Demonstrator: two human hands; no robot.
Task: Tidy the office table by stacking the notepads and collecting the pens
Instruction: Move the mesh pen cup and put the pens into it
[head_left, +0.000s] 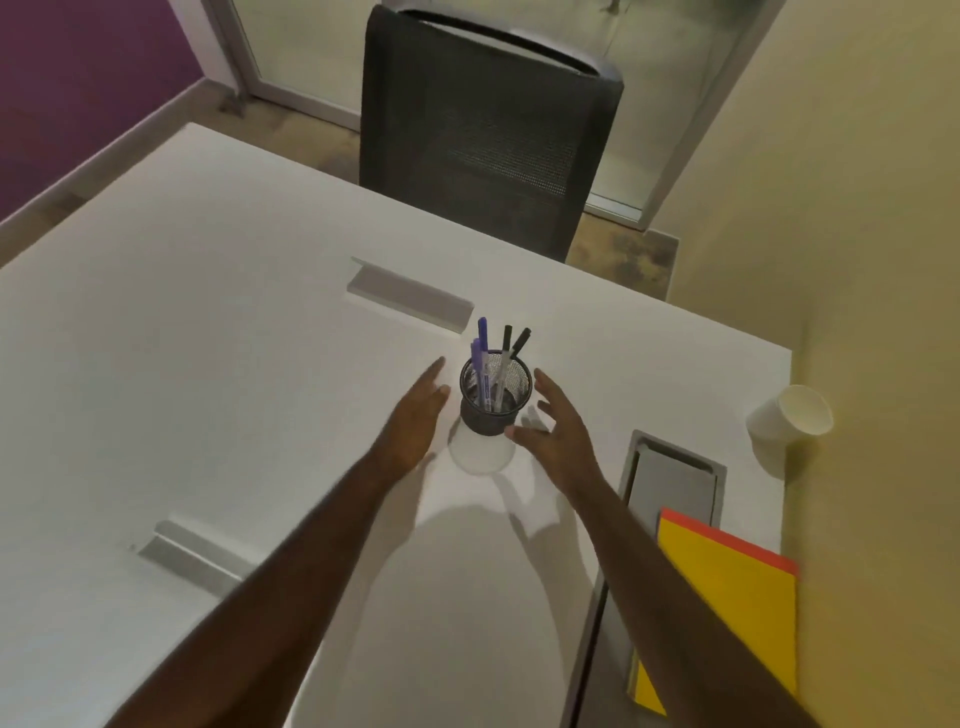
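Grip, left hand (415, 415): fingers straight and slack, holding nothing, just left of the mesh cup (493, 400).
Pens (491, 364): four stand in the cup at mid-surface (208, 312), long axes near upright, caps up, tilting slightly away from the camera.
Grip, right hand (556, 431): fingers spread, nothing held, thumb very near the cup's base.
Notepads (727, 597): yellow on orange, stacked flat at the right edge, long axis running away from the viewer.
Advice: likely closing on the cup; clasp both sides low and keep it level so the pens stay in.
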